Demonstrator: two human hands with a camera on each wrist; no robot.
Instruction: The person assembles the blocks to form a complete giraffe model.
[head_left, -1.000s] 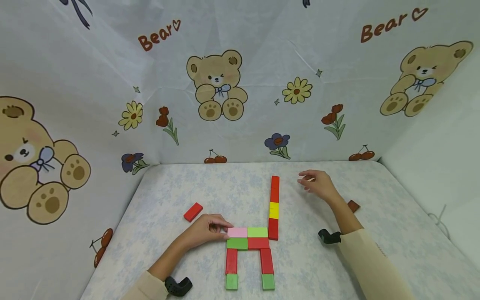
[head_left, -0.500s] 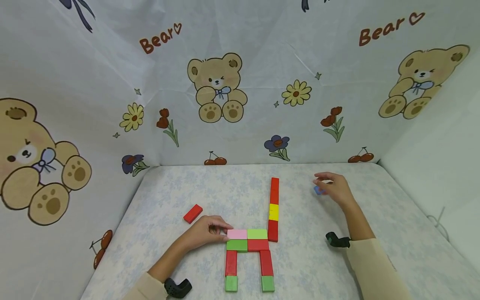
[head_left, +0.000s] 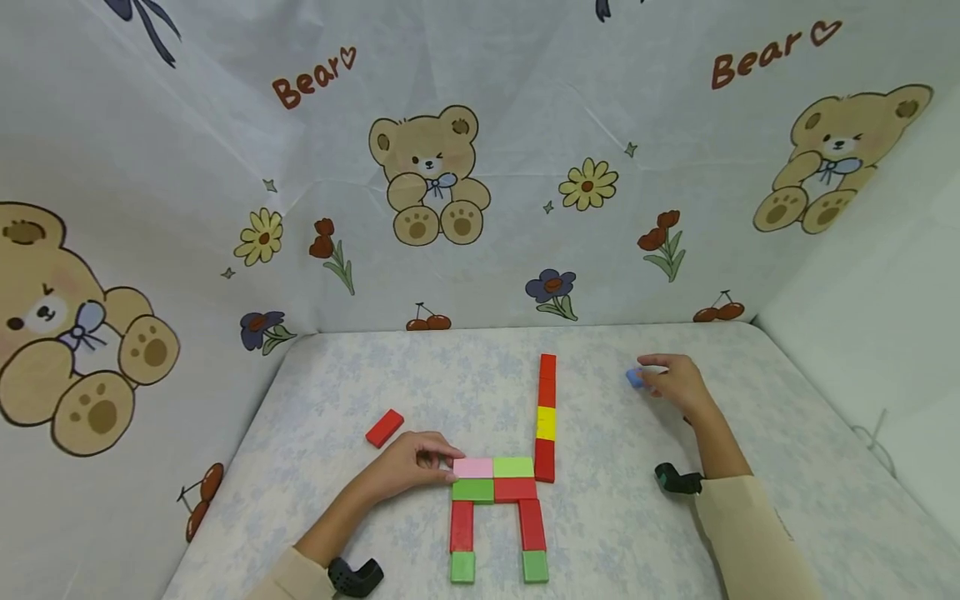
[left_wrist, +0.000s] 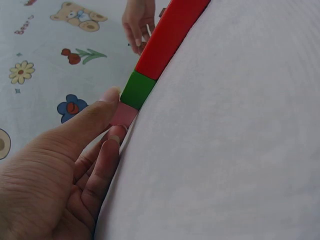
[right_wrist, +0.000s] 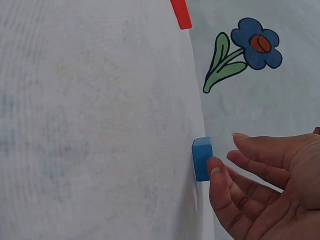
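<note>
In the head view my left hand (head_left: 412, 458) pinches the left end of a pink block (head_left: 472, 468) in the middle of the table. A light green block (head_left: 513, 467) abuts its right end, with a green block (head_left: 472, 490) and a red block (head_left: 515, 490) below. A blue block (right_wrist: 202, 159) stands at the fingertips of my right hand (right_wrist: 270, 180) in the right wrist view. One fingertip touches that block, while the upper digit is apart from it. In the head view my right hand (head_left: 675, 383) partly covers the blue block (head_left: 634, 377).
A column of red and yellow blocks (head_left: 547, 423) runs away from the row's right end. Two red legs (head_left: 462, 525) end in green blocks (head_left: 462, 567). A loose red block (head_left: 385, 427) lies left. Patterned cloth (head_left: 517, 250) hangs behind the table.
My right hand has moved right, and the blue block at its fingertips has come into view. A brown block is now mostly hidden by the right arm. My left hand stays put.
</note>
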